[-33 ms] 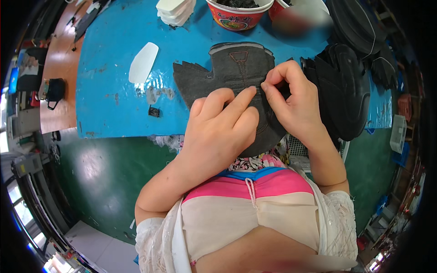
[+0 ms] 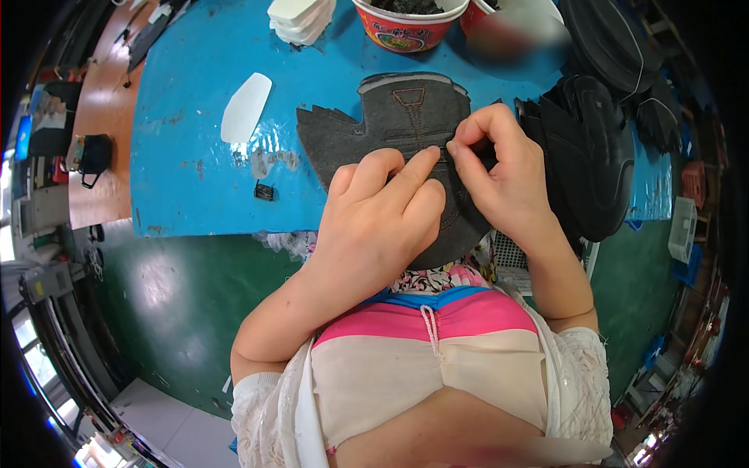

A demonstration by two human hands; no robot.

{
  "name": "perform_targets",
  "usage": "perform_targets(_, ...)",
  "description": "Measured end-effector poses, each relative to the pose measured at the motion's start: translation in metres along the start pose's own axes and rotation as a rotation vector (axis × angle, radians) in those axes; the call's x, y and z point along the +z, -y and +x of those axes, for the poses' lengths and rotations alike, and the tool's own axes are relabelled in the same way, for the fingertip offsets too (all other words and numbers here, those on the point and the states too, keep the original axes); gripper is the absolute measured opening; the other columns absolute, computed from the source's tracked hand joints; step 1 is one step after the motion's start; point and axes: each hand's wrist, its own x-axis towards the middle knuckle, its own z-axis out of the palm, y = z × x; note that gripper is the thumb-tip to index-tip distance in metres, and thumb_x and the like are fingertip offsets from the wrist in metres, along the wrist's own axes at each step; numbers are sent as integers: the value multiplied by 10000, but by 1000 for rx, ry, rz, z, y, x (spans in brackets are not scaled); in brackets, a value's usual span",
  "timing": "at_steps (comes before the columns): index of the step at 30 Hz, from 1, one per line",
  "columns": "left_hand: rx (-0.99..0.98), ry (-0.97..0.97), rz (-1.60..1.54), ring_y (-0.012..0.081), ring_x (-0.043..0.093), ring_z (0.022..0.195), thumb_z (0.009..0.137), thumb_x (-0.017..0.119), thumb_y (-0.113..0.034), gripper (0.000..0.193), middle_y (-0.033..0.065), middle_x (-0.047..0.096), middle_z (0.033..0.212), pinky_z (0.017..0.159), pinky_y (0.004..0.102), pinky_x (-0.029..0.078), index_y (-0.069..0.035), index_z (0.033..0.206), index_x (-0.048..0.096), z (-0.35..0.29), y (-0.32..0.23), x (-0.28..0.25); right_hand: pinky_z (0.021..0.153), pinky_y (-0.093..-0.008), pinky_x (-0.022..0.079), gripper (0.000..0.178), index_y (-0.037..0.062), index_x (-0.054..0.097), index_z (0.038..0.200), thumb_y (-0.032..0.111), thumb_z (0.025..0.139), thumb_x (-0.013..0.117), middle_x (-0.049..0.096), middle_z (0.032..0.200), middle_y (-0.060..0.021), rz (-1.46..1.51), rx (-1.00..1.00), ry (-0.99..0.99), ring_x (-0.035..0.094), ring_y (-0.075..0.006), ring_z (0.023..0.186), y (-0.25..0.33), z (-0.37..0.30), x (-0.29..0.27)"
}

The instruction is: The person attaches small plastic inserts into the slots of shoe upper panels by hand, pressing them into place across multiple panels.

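A dark grey stitched piece [image 2: 413,117], seemingly a fabric shoe part, lies flat on the blue table, its lower end hanging over the near edge. Reddish stitching runs down its middle and its left side is jagged. My left hand [image 2: 382,210] rests palm down on it, some fingers bent and apart, one fingertip pressed near the stitching. Beside that fingertip, my right hand [image 2: 503,171] is closed, thumb and forefinger pinched together at the piece's right side. Whatever sits in the pinch is too small to make out.
Dark layered pieces [image 2: 589,164] are stacked to the right. A red paper bowl [image 2: 406,31] with black scraps stands at the back, near a pile of white pads [image 2: 302,17]. One white oval [image 2: 246,108] and a small black scrap [image 2: 264,191] lie left on the blue table [image 2: 179,156].
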Motion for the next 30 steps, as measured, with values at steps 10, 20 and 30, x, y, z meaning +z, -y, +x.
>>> perform_targets(10, -15, 26, 31, 234, 575, 905, 643, 733, -73, 279, 52, 673, 1146, 712, 358, 409, -73, 886, 595, 4, 1, 5, 715, -382, 476, 203, 48, 640, 913, -30, 725, 655, 612, 817, -87, -199, -216, 10, 591, -281, 789, 0, -1, -11)
perform_targets(20, -5, -34, -23, 245, 576, 905, 642, 739, -69, 296, 51, 670, 1153, 760, 354, 412, -66, 902, 599, 0, 4, 7, 720, -359, 495, 265, 47, 684, 918, -56, 674, 665, 627, 910, -81, -274, -250, -92, 596, -274, 844, 2, -9, -14)
perform_targets(30, -32, 15, -461, 286, 570, 957, 620, 731, 15, 398, 96, 588, 1052, 790, 382, 450, -35, 991, 597, -20, -4, -12, 620, -295, 491, 190, 43, 681, 943, 9, 765, 738, 676, 827, -83, 323, -23, 297, 646, -216, 712, 46, -29, -32)
